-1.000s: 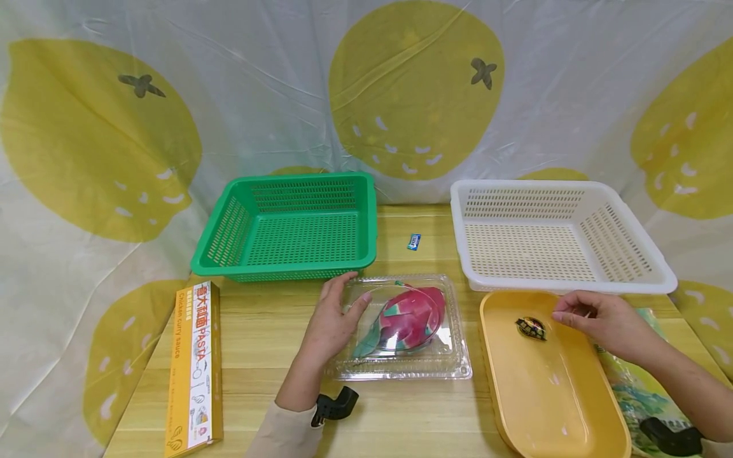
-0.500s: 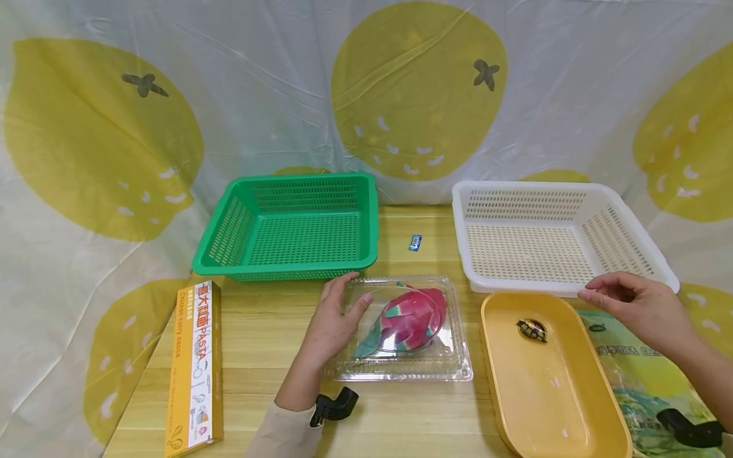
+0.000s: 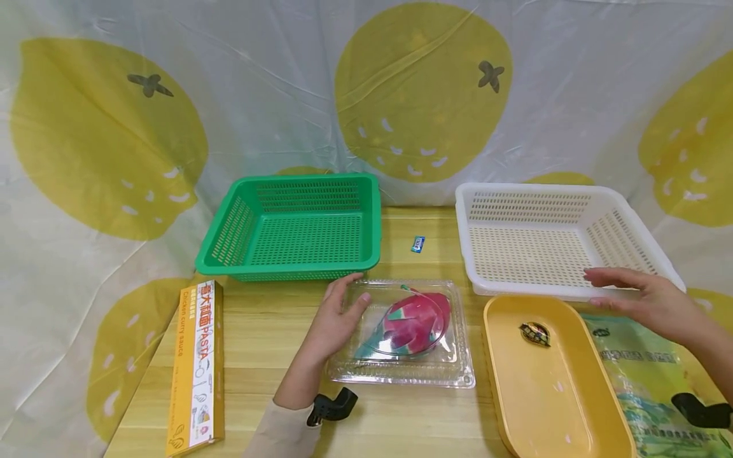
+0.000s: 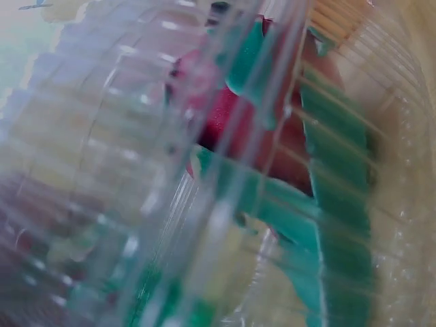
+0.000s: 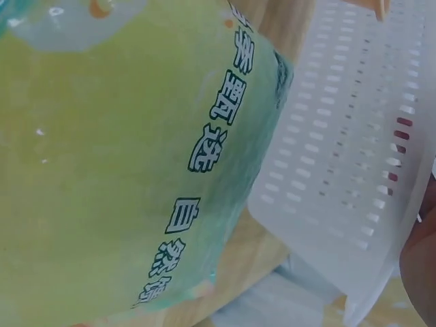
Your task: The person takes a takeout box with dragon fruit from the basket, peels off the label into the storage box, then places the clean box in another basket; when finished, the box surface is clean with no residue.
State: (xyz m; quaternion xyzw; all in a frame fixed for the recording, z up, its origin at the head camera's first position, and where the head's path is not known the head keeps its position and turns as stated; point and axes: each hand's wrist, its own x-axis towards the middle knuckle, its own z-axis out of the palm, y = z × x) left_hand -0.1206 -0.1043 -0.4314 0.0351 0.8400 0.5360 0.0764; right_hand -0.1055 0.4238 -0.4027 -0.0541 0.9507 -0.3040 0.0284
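Observation:
My left hand [image 3: 335,321] rests along the left side of a clear plastic clamshell box [image 3: 401,375], fingers relaxed and the thumb over its edge. Inside lies a pink dragon fruit [image 3: 420,318] with green scales; the left wrist view catches this dragon fruit [image 4: 221,116] through the ridged plastic. At the front rim of a white slotted basket [image 3: 529,286] is my right hand [image 3: 658,302], thumb and fingers spread with nothing between them. Below it lies a green-yellow printed bag [image 3: 641,362], which fills much of the right wrist view. Whether the right fingertips touch the basket, I cannot tell.
A yellow tray [image 3: 550,394] holding a small black-and-gold wrapped piece [image 3: 535,334] stands between box and bag. A green basket [image 3: 298,238] is at back left, near an orange pasta box [image 3: 197,369]. One small blue packet [image 3: 418,244] lies between the baskets.
My right hand has moved right from the yellow tray's rim to the white basket's front rim, and its thumb and fingers have spread apart. The left hand has stayed at the clear box.

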